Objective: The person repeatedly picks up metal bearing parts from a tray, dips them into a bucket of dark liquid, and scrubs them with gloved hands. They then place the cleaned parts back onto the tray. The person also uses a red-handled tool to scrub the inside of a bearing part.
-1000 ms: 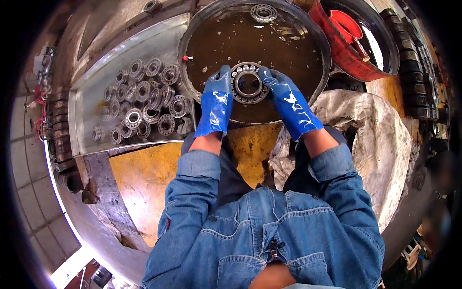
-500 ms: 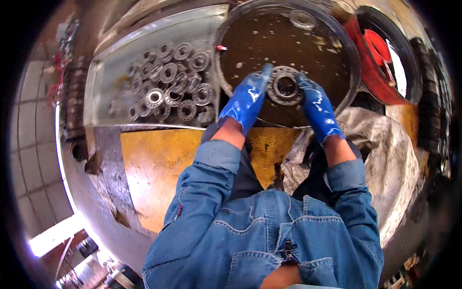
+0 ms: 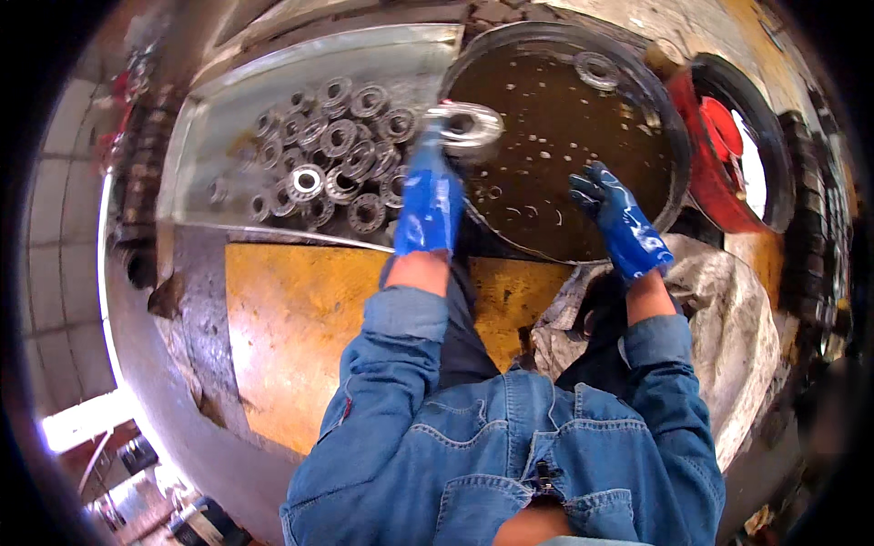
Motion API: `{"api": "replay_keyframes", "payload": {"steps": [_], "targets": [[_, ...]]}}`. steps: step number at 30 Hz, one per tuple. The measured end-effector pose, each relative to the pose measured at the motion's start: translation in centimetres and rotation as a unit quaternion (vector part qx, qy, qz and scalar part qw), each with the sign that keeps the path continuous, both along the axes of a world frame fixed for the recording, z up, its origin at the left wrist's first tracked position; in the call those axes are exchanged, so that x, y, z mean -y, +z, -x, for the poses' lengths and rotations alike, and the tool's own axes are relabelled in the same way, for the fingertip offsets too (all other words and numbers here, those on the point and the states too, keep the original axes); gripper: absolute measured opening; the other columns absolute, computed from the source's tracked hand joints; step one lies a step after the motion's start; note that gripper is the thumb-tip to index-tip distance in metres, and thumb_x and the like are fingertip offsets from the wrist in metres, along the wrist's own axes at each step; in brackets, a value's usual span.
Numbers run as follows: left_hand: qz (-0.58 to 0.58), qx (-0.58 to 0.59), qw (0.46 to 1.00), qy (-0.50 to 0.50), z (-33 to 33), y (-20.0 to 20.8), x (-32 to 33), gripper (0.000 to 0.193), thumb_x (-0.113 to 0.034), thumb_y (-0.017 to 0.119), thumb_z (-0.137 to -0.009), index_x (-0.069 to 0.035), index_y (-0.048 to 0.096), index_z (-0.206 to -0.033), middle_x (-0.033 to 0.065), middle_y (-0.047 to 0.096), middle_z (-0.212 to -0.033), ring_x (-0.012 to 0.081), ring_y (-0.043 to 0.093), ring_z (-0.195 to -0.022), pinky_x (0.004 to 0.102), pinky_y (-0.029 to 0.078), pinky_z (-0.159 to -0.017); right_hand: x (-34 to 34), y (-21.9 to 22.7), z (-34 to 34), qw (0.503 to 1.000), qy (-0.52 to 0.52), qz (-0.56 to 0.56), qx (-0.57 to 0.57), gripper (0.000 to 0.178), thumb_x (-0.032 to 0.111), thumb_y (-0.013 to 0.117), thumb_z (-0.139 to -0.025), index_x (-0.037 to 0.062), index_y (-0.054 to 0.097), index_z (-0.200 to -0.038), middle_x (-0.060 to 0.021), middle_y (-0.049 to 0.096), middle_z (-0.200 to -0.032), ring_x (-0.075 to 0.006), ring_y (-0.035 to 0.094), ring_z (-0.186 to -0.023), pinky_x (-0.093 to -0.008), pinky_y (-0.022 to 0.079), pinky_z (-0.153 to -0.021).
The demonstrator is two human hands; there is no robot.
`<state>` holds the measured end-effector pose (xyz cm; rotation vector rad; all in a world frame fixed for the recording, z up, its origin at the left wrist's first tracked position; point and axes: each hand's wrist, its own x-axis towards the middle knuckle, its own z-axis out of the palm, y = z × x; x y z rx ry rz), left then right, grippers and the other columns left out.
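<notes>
Gloves of blue rubber cover both hands; the left hand (image 3: 430, 202) grips a bearing (image 3: 464, 126), blurred, held up over the near-left rim of the basin (image 3: 669, 136), just beside the tray (image 3: 218, 136); the right hand (image 3: 619, 223) hovers open over the brown liquid, fingers spread, holding nothing. Judging by the pile, much of the washing looks done; many bearings (image 3: 337, 168) lie heaped in the metal tray, while one more ring (image 3: 596, 70) rests at the basin's far side, so at least that one is left. Beyond the basin stands a red tub (image 3: 706, 173); a grey sack (image 3: 737, 318) lies right of the person's knees.
</notes>
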<state>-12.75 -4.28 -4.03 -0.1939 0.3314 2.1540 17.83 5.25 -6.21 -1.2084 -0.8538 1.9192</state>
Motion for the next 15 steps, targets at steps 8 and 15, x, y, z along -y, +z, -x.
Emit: {"api": "replay_keyframes", "payload": {"steps": [8,15], "targets": [[0.239,-0.300,0.916,0.117,-1.6,3.9,-0.9,0.039,-0.036,0.060,-0.105,-0.002,0.070,-0.121,0.0121,0.074,-0.108,0.0221,0.068,-0.097,0.0361,0.053,-0.089,-4.4,-8.1,-5.1,0.866,0.134,-0.203,0.437,0.068,0.049,0.070,-0.093,-0.0001,0.059,-0.139,-0.0159,0.070,-0.129,-0.0232,0.067,-0.116,-0.0348,0.052,-0.099],[0.287,-0.395,0.873,0.015,-1.2,1.6,-2.0,0.040,-0.032,0.066,-0.102,-0.004,0.064,-0.130,0.0121,0.070,-0.122,0.0221,0.069,-0.102,0.0384,0.055,-0.094,-0.7,-5.0,-4.5,0.857,0.091,-0.193,0.469,0.059,0.044,0.074,-0.090,-0.0008,0.065,-0.127,-0.0243,0.070,-0.123,-0.0423,0.066,-0.116,-0.0458,0.052,-0.100]]}}
